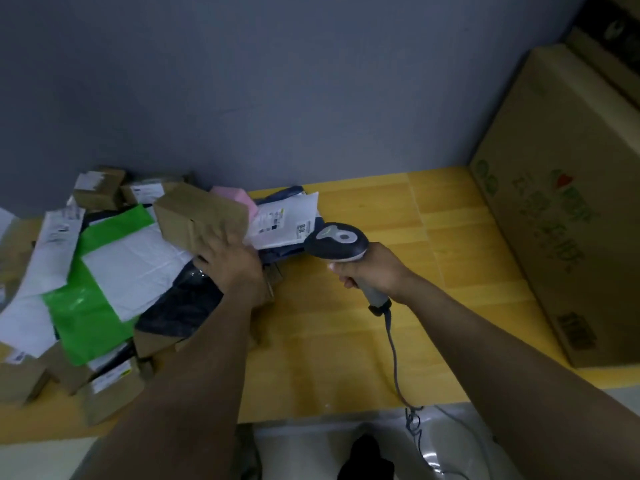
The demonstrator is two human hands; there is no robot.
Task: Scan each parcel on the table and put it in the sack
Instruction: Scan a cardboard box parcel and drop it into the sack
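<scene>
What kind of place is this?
Probably a courier parcel-sorting station: a pile of labelled parcels on a wooden table, a corded barcode scanner in the right hand, a cardboard box in the left hand.

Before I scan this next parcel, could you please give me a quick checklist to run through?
1. Grey handheld barcode scanner in right hand grip: ok.
2. Small brown cardboard box held by left hand: ok.
3. Box's label facing the scanner: cannot tell; none shows.
4. Scanner's grey cable lying loose across yellow wooden table: ok.
5. Sack within reach: cannot tell; not in view.
</scene>
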